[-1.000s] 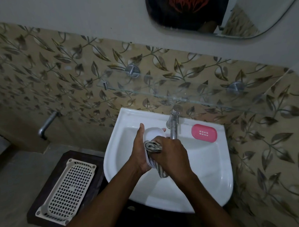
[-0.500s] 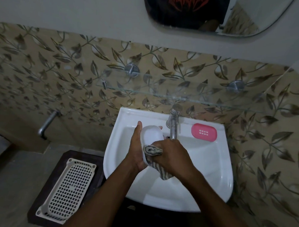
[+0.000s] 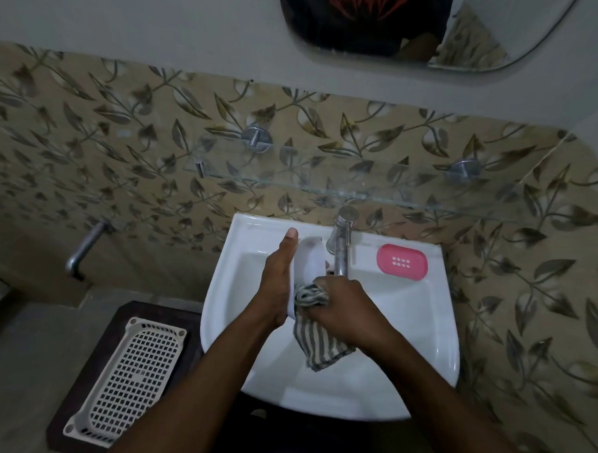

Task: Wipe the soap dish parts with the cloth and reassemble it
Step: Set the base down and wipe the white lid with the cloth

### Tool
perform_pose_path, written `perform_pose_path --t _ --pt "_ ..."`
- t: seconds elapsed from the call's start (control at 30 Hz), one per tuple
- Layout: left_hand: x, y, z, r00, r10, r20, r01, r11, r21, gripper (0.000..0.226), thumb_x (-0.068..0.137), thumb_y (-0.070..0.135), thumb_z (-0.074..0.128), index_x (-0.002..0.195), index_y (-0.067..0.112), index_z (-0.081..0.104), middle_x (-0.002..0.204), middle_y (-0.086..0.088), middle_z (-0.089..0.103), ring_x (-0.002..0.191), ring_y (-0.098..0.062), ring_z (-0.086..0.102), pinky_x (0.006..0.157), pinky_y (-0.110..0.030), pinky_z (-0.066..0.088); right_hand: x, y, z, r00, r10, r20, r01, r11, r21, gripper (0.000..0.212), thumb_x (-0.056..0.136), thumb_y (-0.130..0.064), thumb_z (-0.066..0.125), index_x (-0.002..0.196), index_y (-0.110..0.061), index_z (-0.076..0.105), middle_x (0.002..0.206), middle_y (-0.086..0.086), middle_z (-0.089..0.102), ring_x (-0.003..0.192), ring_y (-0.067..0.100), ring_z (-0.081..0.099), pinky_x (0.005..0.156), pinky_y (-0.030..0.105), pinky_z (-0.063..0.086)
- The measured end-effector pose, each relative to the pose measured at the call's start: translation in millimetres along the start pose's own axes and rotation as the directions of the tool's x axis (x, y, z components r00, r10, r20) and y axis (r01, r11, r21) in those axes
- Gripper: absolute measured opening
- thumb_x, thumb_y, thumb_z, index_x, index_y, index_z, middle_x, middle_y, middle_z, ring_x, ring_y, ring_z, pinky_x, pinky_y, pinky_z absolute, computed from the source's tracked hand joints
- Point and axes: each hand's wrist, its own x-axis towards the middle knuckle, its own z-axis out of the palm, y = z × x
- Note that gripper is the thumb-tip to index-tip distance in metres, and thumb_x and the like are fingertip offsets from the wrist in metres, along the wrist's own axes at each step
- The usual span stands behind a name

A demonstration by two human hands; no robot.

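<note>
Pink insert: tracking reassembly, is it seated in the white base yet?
No, the pink insert lies alone on the sink rim; the left hand holds the white base.

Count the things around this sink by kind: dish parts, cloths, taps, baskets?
Dish parts: 2, white part, pink part
Cloths: 1, striped cloth
Taps: 2, sink tap, wall tap
Baskets: 1, beige basket
Total: 6
</note>
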Motion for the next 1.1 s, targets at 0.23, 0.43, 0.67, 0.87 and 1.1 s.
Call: perform_pose_path --t 0.23,0.43,0.67,0.87,1.1 --pt "-5 3 4 1.000 -0.014 -0.004 0.014 0.987 0.158 0.077 0.062 0.077 0.060 0.110 0.018 0.071 0.107 -0.016 0.073 0.103 -0.033 0.067 0.100 -0.051 0.050 -7 5 -10 0.980 -0.192 -0.053 0.145 0.871 -0.470 0.022 0.080 -0.023 0.066 0.101 -0.030 0.066 0.096 -0.004 0.070 0.088 0.018 0.065 0.070 0.023 0.040" --pt "-7 -2 0 0.988 0.143 -0.058 -0.140 0.989 0.052 0.087 0.054 0.082 0.069 0.110 0.015 0.073 0.108 -0.023 0.070 0.104 -0.040 0.065 0.101 -0.057 0.047 -4 1 4 0.998 0.052 0.045 -0.061 0.968 0.243 0.015 0.091 -0.025 0.058 0.095 -0.015 0.067 0.098 0.003 0.072 0.089 0.017 0.067 0.082 0.033 0.054" --pt "-16 0 -3 0.995 0.095 0.003 -0.094 0.987 -0.133 0.064 0.088 0.057 0.044 0.125 0.007 0.060 0.116 -0.023 0.066 0.112 -0.040 0.058 0.101 -0.053 0.045 -2 -2 9 0.975 -0.173 -0.141 0.184 0.981 0.065 0.023 0.077 -0.037 0.074 0.096 -0.033 0.061 0.093 -0.009 0.070 0.086 0.010 0.066 0.076 0.031 0.055" --pt "-18 20 -25 0.938 -0.150 0.314 0.233 0.940 -0.248 0.067 0.092 0.057 0.046 0.143 0.013 0.049 0.144 -0.020 0.050 0.131 -0.037 0.046 0.112 -0.052 0.034 12 19 -26 0.745 -0.666 0.025 0.408 0.427 -0.807 0.026 0.067 -0.013 0.076 0.088 -0.023 0.064 0.079 0.001 0.062 0.055 0.023 0.058 0.044 0.028 0.033" --pt "-21 24 -6 0.960 -0.183 0.214 0.204 0.976 -0.081 0.045 0.081 0.036 0.057 0.109 0.002 0.067 0.095 -0.020 0.074 0.087 -0.030 0.069 0.073 -0.037 0.060 9 10 -15 0.875 -0.468 -0.126 0.245 0.652 -0.717 0.030 0.057 -0.013 0.080 0.078 -0.026 0.065 0.068 -0.003 0.061 0.056 0.021 0.060 0.045 0.026 0.029"
